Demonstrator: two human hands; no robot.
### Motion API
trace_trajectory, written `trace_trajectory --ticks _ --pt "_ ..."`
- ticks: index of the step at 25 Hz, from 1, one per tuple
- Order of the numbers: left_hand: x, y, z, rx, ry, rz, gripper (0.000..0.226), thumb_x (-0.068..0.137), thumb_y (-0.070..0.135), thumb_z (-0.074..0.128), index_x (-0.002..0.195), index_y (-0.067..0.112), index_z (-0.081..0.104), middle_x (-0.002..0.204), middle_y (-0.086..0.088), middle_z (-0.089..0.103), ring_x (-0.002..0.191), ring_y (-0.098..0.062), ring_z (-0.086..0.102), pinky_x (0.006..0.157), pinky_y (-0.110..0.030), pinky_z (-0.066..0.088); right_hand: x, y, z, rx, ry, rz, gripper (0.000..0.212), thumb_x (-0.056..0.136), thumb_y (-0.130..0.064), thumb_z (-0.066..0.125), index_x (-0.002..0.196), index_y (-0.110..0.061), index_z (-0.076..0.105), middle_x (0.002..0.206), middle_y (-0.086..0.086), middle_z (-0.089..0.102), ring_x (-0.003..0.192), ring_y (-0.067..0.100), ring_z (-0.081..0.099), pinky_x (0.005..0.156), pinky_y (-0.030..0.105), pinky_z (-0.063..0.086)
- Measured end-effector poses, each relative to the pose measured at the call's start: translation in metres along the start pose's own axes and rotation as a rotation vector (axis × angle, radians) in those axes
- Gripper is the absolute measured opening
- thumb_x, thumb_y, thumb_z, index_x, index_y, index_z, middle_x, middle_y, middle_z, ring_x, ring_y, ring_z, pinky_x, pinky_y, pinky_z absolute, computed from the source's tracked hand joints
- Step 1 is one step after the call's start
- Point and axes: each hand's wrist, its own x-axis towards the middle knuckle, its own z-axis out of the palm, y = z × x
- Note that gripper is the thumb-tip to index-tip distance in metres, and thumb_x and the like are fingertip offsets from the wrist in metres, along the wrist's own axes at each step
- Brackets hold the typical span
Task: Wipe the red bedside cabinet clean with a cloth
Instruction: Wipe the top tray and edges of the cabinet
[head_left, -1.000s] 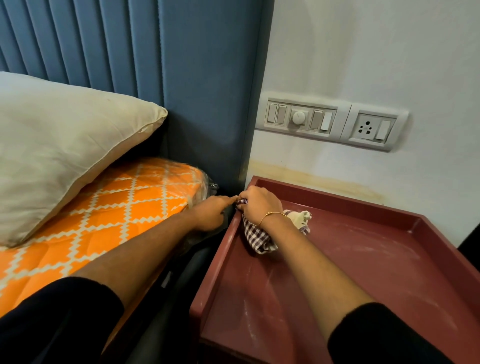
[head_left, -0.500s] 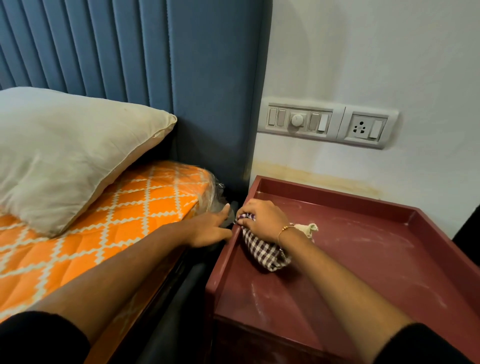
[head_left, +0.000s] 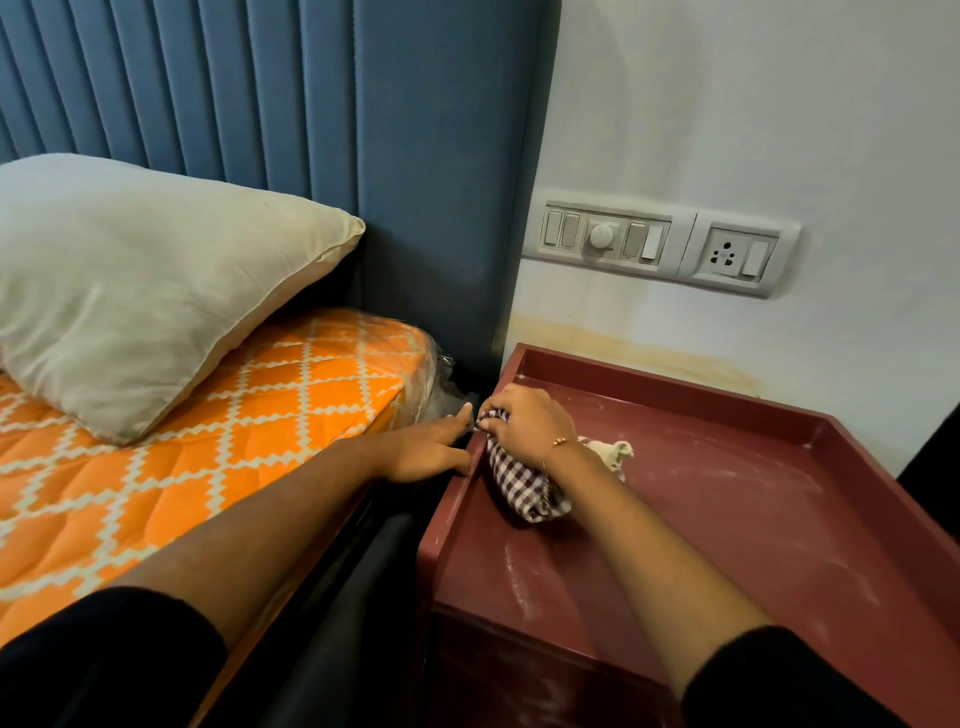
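Note:
The red bedside cabinet (head_left: 737, 519) has a raised rim and a top streaked with pale dust. My right hand (head_left: 524, 421) grips a bunched checked cloth (head_left: 519, 480) against the cabinet's left rim, near the back corner. A pale end of the cloth (head_left: 615, 451) sticks out to the right of my wrist. My left hand (head_left: 423, 449) rests with straight fingers on the outside of that left rim, in the gap beside the bed.
An orange patterned mattress (head_left: 234, 426) with a cream pillow (head_left: 140, 280) lies to the left, against a blue padded headboard (head_left: 363, 156). A switch and socket panel (head_left: 660, 244) is on the white wall behind the cabinet. A dark gap separates bed and cabinet.
My right hand and the cloth slid a little toward me along the left rim. My left hand straightened its fingers and stayed against the rim's outside.

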Motion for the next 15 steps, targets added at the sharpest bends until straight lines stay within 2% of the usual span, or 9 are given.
trace_trajectory --ticks 3,6,8,11,14,15 --pt "-0.001 -0.001 0.0 -0.003 -0.006 0.022 0.073 0.093 0.02 0.043 0.149 0.016 -0.004 0.159 -0.005 0.002 0.146 -0.018 0.007 0.12 -0.033 0.011 -0.006 -0.004 0.003 -0.044 0.011 -0.018 0.021 0.092 -0.027 0.055 0.107 -0.022 0.068 0.115 0.002 0.062 0.108 0.024 0.056 0.083 0.033 0.045" --pt "0.0 -0.003 -0.002 -0.004 0.049 0.071 0.06 0.096 0.012 0.032 0.149 0.015 0.005 0.159 -0.004 0.005 0.146 -0.015 0.009 0.117 -0.027 0.007 -0.021 -0.002 0.004 0.035 -0.041 -0.1 0.019 0.09 -0.028 0.058 0.104 -0.022 0.07 0.114 0.001 0.063 0.108 0.022 0.056 0.086 0.034 0.047" --pt "0.0 -0.003 -0.003 0.0 0.071 0.082 0.058 0.096 0.009 0.03 0.149 0.015 0.006 0.158 -0.004 0.009 0.145 -0.015 0.012 0.115 -0.024 0.008 -0.017 -0.007 0.003 0.042 -0.004 -0.047 0.02 0.091 -0.028 0.056 0.107 -0.023 0.068 0.115 0.001 0.063 0.109 0.023 0.056 0.085 0.034 0.046" --pt "-0.001 -0.002 -0.002 0.004 0.058 0.083 0.059 0.098 0.01 0.029 0.149 0.018 0.0 0.158 -0.006 0.012 0.144 -0.018 0.016 0.114 -0.024 0.011 -0.015 -0.013 0.001 -0.066 0.004 -0.019 0.024 0.093 -0.028 0.053 0.114 -0.024 0.065 0.117 0.004 0.06 0.11 0.025 0.055 0.081 0.033 0.044" --pt "-0.002 -0.002 -0.001 -0.026 0.035 0.098 0.063 0.098 0.011 0.028 0.148 0.018 -0.008 0.158 -0.001 0.008 0.146 -0.016 0.011 0.114 -0.024 0.009 -0.022 -0.001 -0.015 -0.007 -0.143 -0.048 0.021 0.089 -0.032 0.059 0.104 -0.022 0.071 0.112 0.005 0.064 0.107 0.024 0.057 0.083 0.031 0.044" --pt "-0.001 -0.003 -0.002 -0.037 0.052 0.098 0.064 0.097 0.01 0.029 0.148 0.017 -0.008 0.158 -0.001 0.006 0.146 -0.016 0.009 0.115 -0.025 0.008 -0.02 0.005 -0.023 0.014 -0.084 -0.017 0.021 0.089 -0.033 0.06 0.102 -0.022 0.071 0.111 0.004 0.064 0.105 0.023 0.057 0.081 0.029 0.043"
